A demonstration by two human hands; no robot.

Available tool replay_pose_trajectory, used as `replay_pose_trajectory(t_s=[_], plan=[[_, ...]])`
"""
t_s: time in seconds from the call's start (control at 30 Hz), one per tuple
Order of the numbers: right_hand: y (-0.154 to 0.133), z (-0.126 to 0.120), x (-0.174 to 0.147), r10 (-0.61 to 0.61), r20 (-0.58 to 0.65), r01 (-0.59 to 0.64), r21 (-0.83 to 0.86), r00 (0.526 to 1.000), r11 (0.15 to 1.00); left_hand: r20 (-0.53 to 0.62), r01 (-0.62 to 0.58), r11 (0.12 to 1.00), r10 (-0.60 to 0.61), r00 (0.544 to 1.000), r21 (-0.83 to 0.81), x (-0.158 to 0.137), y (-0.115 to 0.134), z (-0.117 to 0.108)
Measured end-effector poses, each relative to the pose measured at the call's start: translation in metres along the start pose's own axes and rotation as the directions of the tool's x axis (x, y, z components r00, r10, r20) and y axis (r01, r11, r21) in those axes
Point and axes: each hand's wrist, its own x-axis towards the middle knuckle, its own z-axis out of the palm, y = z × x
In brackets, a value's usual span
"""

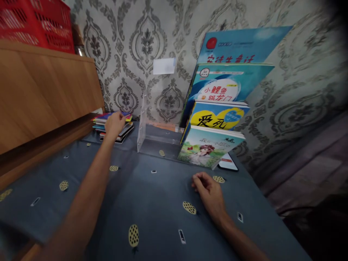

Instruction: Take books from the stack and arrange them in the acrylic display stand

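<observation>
Nearest to you, the gray-blue cloth [157, 203], printed with yellow pineapples, spreads under both your forearms. Your right hand [208, 192] is low over it, fingers curled in narrow toward the thumb; whether the fingertips press the cloth you cannot tell. Just beyond that hand, near its knuckles but apart from them, stands the front book [203, 148], pale green with a drawn figure on its cover. Beyond your right hand and a little to its right lies a phone-like device [228, 162], its light screen partly hidden by the books.

The front book leans at the right end of the clear rack [140, 136], whose bare left part lies between your two hands, to the right of the left one. Your left hand [115, 125] reaches farther out, its bent fingers at the top of the pile of books [125, 131]. You cannot tell whether they grip the uppermost one or only touch it.

Farther back from your right hand, behind the front book, rise the blue-and-yellow book [212, 119], the teal book [220, 88] and the tall blue book [239, 43], each standing higher. Left of your left hand is the wooden cabinet [43, 98], with a red basket [51, 27] on top. Beyond both hands is the patterned wall [116, 54].
</observation>
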Motion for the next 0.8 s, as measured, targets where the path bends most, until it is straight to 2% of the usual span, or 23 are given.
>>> replay_pose_trajectory(t_s=[0.03, 0.1, 0.2, 0.33, 0.5, 0.8], plan=[[-0.001, 0.000, 0.000, -0.010, 0.024, 0.011, -0.029, 1.000, 1.000, -0.078, 0.057, 0.992, -0.048, 0.996, 0.112, 0.004, -0.012, 0.002], [-0.002, 0.000, 0.002, -0.014, 0.057, 0.018, -0.065, 0.998, 0.998, -0.128, 0.064, 0.964, -0.031, 0.991, 0.258, 0.010, -0.034, 0.010], [-0.004, -0.001, 0.003, -0.001, 0.066, 0.007, -0.083, 0.998, 0.997, -0.043, -0.044, 0.930, 0.064, 0.997, 0.365, 0.019, -0.058, 0.025], [-0.008, -0.003, 0.003, -0.011, 0.074, 0.017, -0.083, 0.997, 0.996, 0.032, -0.087, 0.908, 0.081, 0.996, 0.411, 0.029, -0.077, 0.034], [-0.011, -0.003, 0.003, -0.013, 0.082, 0.020, -0.091, 0.997, 0.996, 0.062, -0.133, 0.889, 0.118, 0.991, 0.438, 0.033, -0.083, 0.031], [-0.011, -0.003, 0.003, -0.011, 0.071, 0.017, -0.090, 0.997, 0.996, 0.057, -0.161, 0.808, 0.157, 0.986, 0.566, 0.034, -0.067, 0.032]])
